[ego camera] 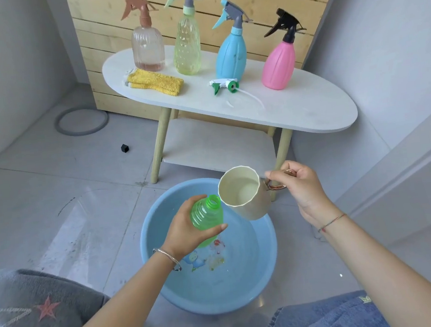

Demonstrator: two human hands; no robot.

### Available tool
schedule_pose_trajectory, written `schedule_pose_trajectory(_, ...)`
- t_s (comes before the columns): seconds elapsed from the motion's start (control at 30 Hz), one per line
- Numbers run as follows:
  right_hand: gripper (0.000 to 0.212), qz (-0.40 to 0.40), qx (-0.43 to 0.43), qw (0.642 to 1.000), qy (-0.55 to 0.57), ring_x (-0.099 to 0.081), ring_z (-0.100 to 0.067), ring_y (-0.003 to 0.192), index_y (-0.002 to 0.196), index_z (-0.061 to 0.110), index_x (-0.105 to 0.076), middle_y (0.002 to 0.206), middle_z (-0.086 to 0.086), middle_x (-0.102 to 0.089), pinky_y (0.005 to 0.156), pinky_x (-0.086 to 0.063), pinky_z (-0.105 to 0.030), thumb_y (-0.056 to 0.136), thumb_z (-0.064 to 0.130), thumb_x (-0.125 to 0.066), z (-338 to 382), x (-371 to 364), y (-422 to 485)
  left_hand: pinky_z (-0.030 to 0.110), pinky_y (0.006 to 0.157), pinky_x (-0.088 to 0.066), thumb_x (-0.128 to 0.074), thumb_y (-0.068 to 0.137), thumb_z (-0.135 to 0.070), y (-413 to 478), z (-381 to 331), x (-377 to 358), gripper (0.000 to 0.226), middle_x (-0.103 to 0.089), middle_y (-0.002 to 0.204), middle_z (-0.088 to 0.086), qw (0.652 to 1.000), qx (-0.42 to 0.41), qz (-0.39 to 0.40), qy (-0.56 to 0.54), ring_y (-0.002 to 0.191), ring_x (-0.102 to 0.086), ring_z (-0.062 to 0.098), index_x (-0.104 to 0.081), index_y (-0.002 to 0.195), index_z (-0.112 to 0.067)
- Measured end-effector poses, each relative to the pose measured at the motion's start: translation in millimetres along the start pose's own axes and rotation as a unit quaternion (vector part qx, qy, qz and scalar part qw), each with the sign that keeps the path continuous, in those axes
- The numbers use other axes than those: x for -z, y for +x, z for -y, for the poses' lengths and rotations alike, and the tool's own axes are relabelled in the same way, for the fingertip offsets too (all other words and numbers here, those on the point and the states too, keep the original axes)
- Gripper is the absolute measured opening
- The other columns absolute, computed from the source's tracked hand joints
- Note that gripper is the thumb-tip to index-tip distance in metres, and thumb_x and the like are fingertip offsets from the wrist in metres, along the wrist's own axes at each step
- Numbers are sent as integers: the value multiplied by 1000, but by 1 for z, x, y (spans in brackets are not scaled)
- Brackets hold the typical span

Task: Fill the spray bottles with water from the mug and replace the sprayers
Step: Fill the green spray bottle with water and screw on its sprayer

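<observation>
My left hand (187,231) grips an open green bottle (207,213) over the blue basin (267,264), its neck pointing up and right. My right hand (300,185) holds the cream mug (244,192) by its copper handle, tilted toward the bottle's mouth, rim just beside it. Water shows inside the mug. The bottle's green-and-white sprayer (225,85) lies on the white table (310,110). Standing on the table with sprayers on are a clear pink bottle (147,48), a pale green bottle (187,50), a blue bottle (231,55) and a pink bottle (277,67).
A folded yellow cloth (157,84) lies at the table's left end. The table has a lower shelf (215,147) and wooden legs. On the tiled floor are a grey ring (81,121) and a small black cube (125,148). My knees frame the basin.
</observation>
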State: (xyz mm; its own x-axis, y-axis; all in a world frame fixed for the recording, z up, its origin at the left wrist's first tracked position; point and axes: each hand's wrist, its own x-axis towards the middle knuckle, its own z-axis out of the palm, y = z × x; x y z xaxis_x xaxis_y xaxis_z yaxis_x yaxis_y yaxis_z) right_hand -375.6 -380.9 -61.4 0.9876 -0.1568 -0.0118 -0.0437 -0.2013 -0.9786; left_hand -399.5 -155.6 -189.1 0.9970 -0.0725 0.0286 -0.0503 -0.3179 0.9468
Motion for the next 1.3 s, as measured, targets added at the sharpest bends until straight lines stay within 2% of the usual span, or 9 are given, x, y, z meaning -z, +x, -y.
schedule_pose_trajectory(0.07, 39, 2, 10, 1000, -12, -57, -11, 58, 58, 9, -39, 68, -10, -39, 60, -45, -13, 78, 1, -71, 2, -2, -1, 15, 89, -43, -78, 51, -67, -1, -1, -2, 74, -60, 111, -19, 1000, 5, 1, 8, 106, -55, -4, -55, 113, -34)
schedule_pose_trajectory(0.13, 37, 3, 22, 999, -24, -56, -16, 61, 59, 8, -40, 66, -9, -37, 58, -46, -13, 77, 0, -71, 3, -3, -2, 16, 88, -43, -77, 52, -67, 0, -1, -2, 73, -60, 110, -18, 1000, 5, -2, 15, 104, -56, -3, -55, 112, -32)
schedule_pose_trajectory(0.3, 33, 0, 39, 998, -59, -48, -17, 63, 61, 4, -42, 56, -5, -37, 62, -37, -25, 75, 1, -72, 7, -7, -2, 15, 85, -44, -76, 54, -65, 2, -1, -3, 70, -63, 106, -18, 1000, 1, 1, 18, 101, -58, -1, -55, 111, -31)
schedule_pose_trajectory(0.5, 39, 2, 47, 996, -73, -39, -18, 65, 61, -5, -36, 62, -11, -41, 63, -30, -28, 67, 9, -73, 14, -11, -4, 6, 80, -40, -87, 64, -44, 1, 3, -5, 60, -62, 105, -21, 1000, 8, 14, 27, 99, -56, -7, -53, 112, -33)
schedule_pose_trajectory(0.57, 37, -4, 52, 994, -94, -35, -17, 62, 60, -4, -37, 60, -9, -38, 57, -29, -25, 70, 3, -73, 17, -12, -4, 5, 79, -40, -87, 64, -44, 1, 3, -6, 59, -61, 105, -22, 999, 9, 17, 33, 99, -56, -7, -52, 111, -35)
schedule_pose_trajectory(0.7, 40, -10, 69, 989, -129, -25, -10, 51, 55, 11, -36, 51, 3, -31, 47, -23, -19, 70, 0, -71, 21, -14, -4, 4, 79, -38, -86, 64, -44, 0, 2, -5, 59, -60, 104, -25, 999, 15, 19, 41, 98, -54, -11, -49, 110, -39)
schedule_pose_trajectory(0.9, 37, -11, 92, 983, -161, -26, -14, 54, 55, 9, -39, 54, -2, -32, 50, -23, -24, 70, 2, -72, 22, -14, 0, 0, 76, -37, -86, 64, -45, 0, 4, -4, 60, -59, 104, -24, 999, 29, 16, 42, 99, -53, -12, -50, 111, -36)
schedule_pose_trajectory(1.1, 35, -14, 124, 974, -187, -26, -11, 52, 56, 5, -40, 55, -3, -32, 48, -22, -20, 71, 3, -71, 24, -13, 0, 3, 75, -38, -86, 64, -46, 1, 5, -5, 59, -60, 104, -22, 998, 32, 18, 46, 97, -56, -5, -49, 110, -37)
schedule_pose_trajectory(1.3, 35, -16, 148, 966, -212, -25, -10, 51, 58, 1, -39, 54, -2, -33, 48, -21, -20, 72, 5, -71, 26, -14, 2, 0, 73, -36, -87, 64, -43, 0, 6, -5, 58, -59, 100, -24, 998, 37, 17, 42, 93, -53, -14, -50, 109, -35)
